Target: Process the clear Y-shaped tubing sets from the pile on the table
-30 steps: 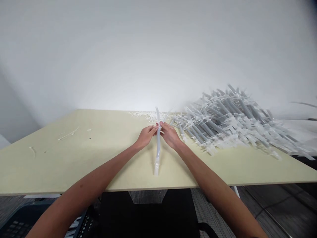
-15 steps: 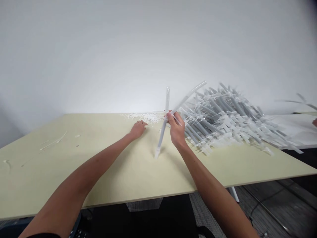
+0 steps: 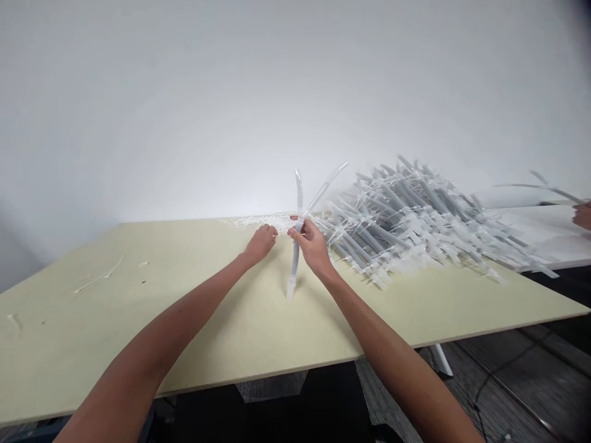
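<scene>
My right hand (image 3: 314, 243) is closed around the middle of a Y-shaped clear tube piece (image 3: 295, 261). Two clear arms of the piece point up, and its white lower end is near the tabletop. Just left of it, my left hand (image 3: 262, 241) is closed at the near edge of a scatter of small white strips (image 3: 277, 221); whatever its fingertips hold is too small to make out. A big pile of similar tube pieces (image 3: 397, 215) with white ends lies to the right of my right hand.
The pale yellow table (image 3: 221, 344) stands against a white wall. A few thin white strips (image 3: 107, 269) lie at its left. At the far right, another person's hand (image 3: 582, 215) holds a similar tube piece beside a white surface (image 3: 545, 231).
My right hand and the tube piece have shifted left, closer to my left hand, and the piece's arms now lean further left. The other person's hand shows more at the right edge.
</scene>
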Action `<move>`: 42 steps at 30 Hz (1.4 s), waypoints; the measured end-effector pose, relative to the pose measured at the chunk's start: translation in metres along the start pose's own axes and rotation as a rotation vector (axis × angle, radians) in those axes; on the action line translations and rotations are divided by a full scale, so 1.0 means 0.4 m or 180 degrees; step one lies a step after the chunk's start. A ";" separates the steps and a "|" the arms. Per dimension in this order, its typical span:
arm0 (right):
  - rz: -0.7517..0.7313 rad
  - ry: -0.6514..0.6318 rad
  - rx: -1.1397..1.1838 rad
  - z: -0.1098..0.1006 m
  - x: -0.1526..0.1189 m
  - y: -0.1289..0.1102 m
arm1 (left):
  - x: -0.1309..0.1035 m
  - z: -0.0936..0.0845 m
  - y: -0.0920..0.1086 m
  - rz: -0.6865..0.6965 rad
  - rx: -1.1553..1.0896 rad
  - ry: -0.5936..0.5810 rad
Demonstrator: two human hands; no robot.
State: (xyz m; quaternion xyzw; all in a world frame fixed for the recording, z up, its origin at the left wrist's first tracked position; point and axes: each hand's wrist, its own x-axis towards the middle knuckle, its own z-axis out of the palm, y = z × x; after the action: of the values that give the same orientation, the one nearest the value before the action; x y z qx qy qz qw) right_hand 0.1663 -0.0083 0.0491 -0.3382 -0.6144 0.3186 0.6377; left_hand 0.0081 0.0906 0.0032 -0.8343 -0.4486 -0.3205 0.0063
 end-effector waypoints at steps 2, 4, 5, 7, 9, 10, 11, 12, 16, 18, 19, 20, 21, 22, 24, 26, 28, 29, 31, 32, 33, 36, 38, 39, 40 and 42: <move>-0.0010 0.0066 -0.0060 -0.008 0.006 0.000 | -0.024 -0.046 0.017 0.0030 -0.0149 0.0291; -0.0028 0.0135 -0.0097 -0.016 0.012 0.001 | -0.057 -0.092 0.041 -0.0177 -0.0435 0.0421; -0.0037 0.0167 -0.0093 -0.020 0.015 0.002 | -0.076 -0.112 0.054 -0.0328 -0.0553 0.0413; -0.0064 0.0215 -0.0049 -0.026 0.019 0.004 | -0.118 -0.143 0.078 -0.0549 -0.0664 0.0340; -0.0102 0.0236 -0.0015 -0.031 0.022 0.006 | -0.159 -0.156 0.092 -0.0583 -0.0588 0.0272; -0.0121 0.0244 -0.0011 -0.034 0.024 0.008 | -0.176 -0.156 0.095 -0.0554 -0.0508 0.0235; -0.0136 0.0255 -0.0013 -0.036 0.025 0.009 | -0.189 -0.152 0.095 -0.0528 -0.0400 0.0193; -0.0142 0.0262 -0.0021 -0.038 0.027 0.012 | -0.200 -0.146 0.092 -0.0501 -0.0270 0.0128; -0.0120 0.0303 -0.0054 -0.045 0.032 0.020 | -0.209 -0.113 0.064 -0.0359 0.0263 -0.0114; -0.0126 0.0344 -0.0049 -0.048 0.035 0.024 | -0.204 -0.107 0.052 -0.0405 0.0318 -0.0104; -0.0135 0.0360 -0.0040 -0.049 0.035 0.025 | -0.202 -0.108 0.050 -0.0483 0.0263 -0.0050; -0.0138 0.0369 -0.0035 -0.049 0.036 0.026 | -0.201 -0.112 0.049 -0.0590 0.0141 0.0029; -0.0138 0.0370 -0.0038 -0.050 0.037 0.027 | -0.200 -0.119 0.052 -0.0703 -0.0051 0.0131; -0.0136 0.0370 -0.0048 -0.050 0.037 0.027 | -0.199 -0.126 0.056 -0.0815 -0.0295 0.0248; -0.0133 0.0367 -0.0077 -0.049 0.038 0.028 | -0.199 -0.141 0.070 -0.0998 -0.0858 0.0448; -0.0132 0.0357 -0.0111 -0.049 0.038 0.028 | -0.201 -0.153 0.086 -0.1088 -0.1337 0.0526; -0.0136 0.0361 -0.0145 -0.049 0.038 0.029 | -0.202 -0.158 0.100 -0.1118 -0.1644 0.0521; -0.0142 0.0366 -0.0162 -0.048 0.039 0.030 | -0.203 -0.159 0.105 -0.1128 -0.1759 0.0511; -0.0167 0.0372 -0.0192 -0.048 0.039 0.033 | -0.205 -0.158 0.112 -0.1146 -0.1955 0.0487; -0.0179 0.0367 -0.0205 -0.048 0.040 0.034 | -0.206 -0.157 0.115 -0.1153 -0.2037 0.0479; -0.0186 0.0364 -0.0215 -0.048 0.040 0.035 | -0.207 -0.156 0.116 -0.1163 -0.2107 0.0482; -0.0184 0.0367 -0.0238 -0.048 0.041 0.036 | -0.207 -0.154 0.119 -0.1223 -0.2310 0.0501; -0.0189 0.0356 -0.0258 -0.048 0.041 0.036 | -0.206 -0.154 0.120 -0.1268 -0.2455 0.0535; -0.0195 0.0348 -0.0271 -0.048 0.041 0.036 | -0.205 -0.153 0.119 -0.1287 -0.2526 0.0546; -0.0200 0.0339 -0.0285 -0.048 0.040 0.035 | -0.203 -0.152 0.118 -0.1312 -0.2601 0.0566; -0.0205 0.0329 -0.0303 -0.049 0.039 0.034 | -0.201 -0.151 0.115 -0.1383 -0.2789 0.0631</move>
State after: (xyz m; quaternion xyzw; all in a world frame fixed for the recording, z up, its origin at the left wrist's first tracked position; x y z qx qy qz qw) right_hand 0.1865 0.0115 0.0467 -0.3642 -0.6057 0.2505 0.6616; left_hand -0.0207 -0.0147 0.0205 -0.6113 -0.4325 -0.5505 -0.3691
